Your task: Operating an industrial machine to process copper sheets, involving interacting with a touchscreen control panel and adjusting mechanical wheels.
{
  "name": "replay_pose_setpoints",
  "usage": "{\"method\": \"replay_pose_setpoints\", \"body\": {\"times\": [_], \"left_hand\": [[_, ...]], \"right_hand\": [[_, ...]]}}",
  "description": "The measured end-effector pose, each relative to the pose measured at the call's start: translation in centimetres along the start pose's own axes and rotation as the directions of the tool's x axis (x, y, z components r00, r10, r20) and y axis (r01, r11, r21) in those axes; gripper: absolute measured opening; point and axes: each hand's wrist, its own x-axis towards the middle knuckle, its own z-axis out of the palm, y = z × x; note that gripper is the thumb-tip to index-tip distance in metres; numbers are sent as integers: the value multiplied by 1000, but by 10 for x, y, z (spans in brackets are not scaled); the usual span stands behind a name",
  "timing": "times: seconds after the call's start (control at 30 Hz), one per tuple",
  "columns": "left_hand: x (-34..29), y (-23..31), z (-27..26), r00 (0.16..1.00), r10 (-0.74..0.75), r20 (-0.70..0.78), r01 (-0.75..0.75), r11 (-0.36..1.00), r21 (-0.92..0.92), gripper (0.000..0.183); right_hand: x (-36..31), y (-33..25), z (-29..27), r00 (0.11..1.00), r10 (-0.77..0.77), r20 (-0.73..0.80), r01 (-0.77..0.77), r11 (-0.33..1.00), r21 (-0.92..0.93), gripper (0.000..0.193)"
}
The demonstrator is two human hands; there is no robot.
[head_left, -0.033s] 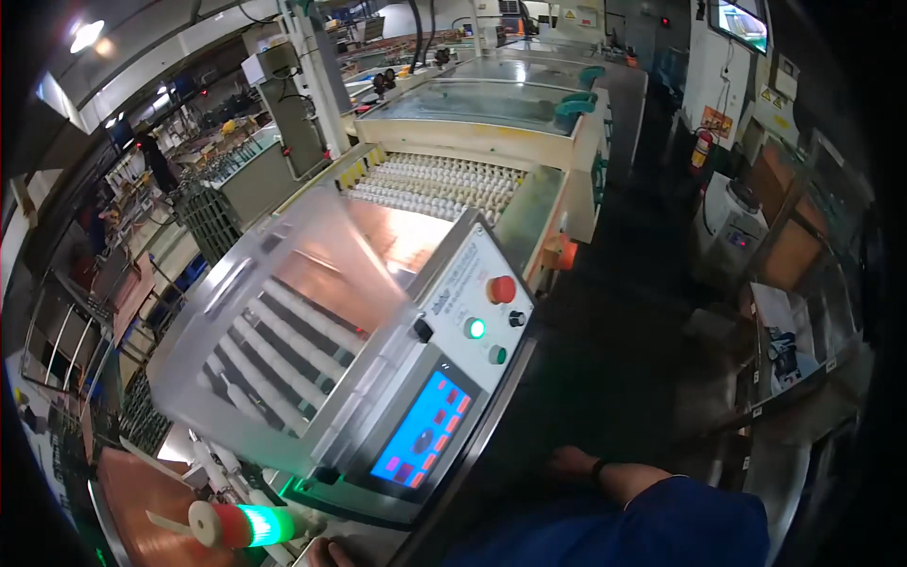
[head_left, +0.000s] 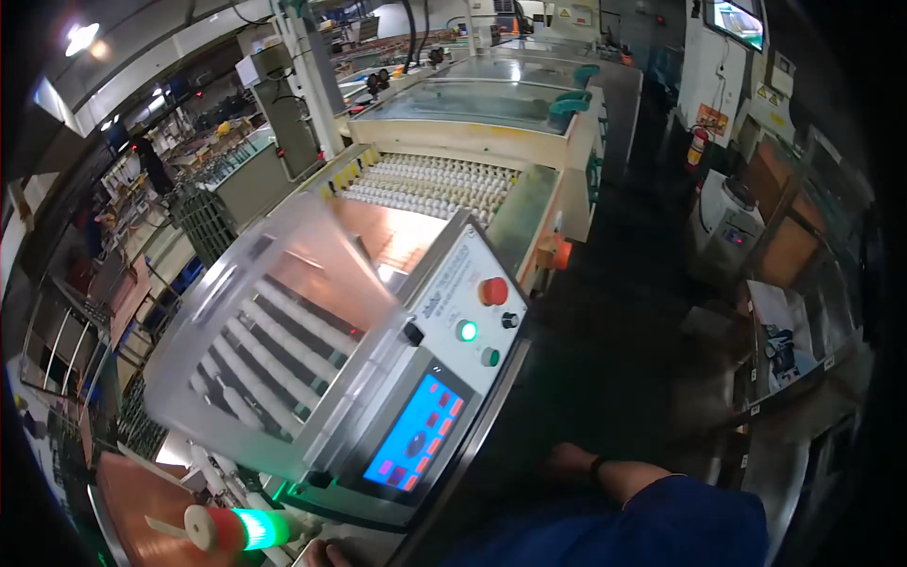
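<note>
At the bottom edge, only a few fingers of my left hand (head_left: 324, 555) show, lying on the near edge of a roller conveyor machine beside a signal lamp (head_left: 260, 529) lit green; nothing shows in them. My right hand (head_left: 571, 458) hangs low by my blue sleeve, apart from the machine, its fingers lost in shadow. A shiny copper sheet (head_left: 408, 233) lies on white rollers (head_left: 283, 345), partly beneath a tilted clear cover (head_left: 222, 312). In front of me stands a control panel (head_left: 472, 307) with a red knob, a lit green button and a blue screen (head_left: 416, 433).
Another copper sheet (head_left: 142, 496) is at the lower left. The machine runs on beyond rows of white roller wheels (head_left: 430, 184) to lidded tanks (head_left: 472, 102). Along the dark aisle on the right stand a fire extinguisher (head_left: 697, 148), a white unit (head_left: 727, 222) and metal shelving (head_left: 803, 378).
The whole view has shifted a little, so the machine sits slightly further left. My hands look hardly moved.
</note>
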Motion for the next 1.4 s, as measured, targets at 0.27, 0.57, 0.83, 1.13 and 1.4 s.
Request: {"method": "replay_pose_setpoints", "body": {"times": [0.27, 0.57, 0.83, 1.13, 1.4], "left_hand": [[-2, -18, 9, 1000, 7, 30, -9, 996, 91, 41], [6, -19, 10, 997, -60, 39, 57, 996, 71, 43], [8, -8, 7, 999, -39, 16, 38, 998, 49, 41], [3, -5, 0, 998, -17, -66, 19, 999, 31, 33], [4, -47, 25, 986, 141, -91, -140, 990, 24, 18]], "right_hand": [[32, 45, -115, 891, 35, -453, 201, 863, 463, 19], [17, -35, -237, 808, 298, -508, 273, 574, 772, 28], [23, -44, -178, 858, 185, -478, 202, 735, 647, 27], [14, -53, -98, 968, 116, -223, 57, 764, 643, 33], [12, 9, -218, 785, 342, -516, 330, 474, 816, 17]]}}
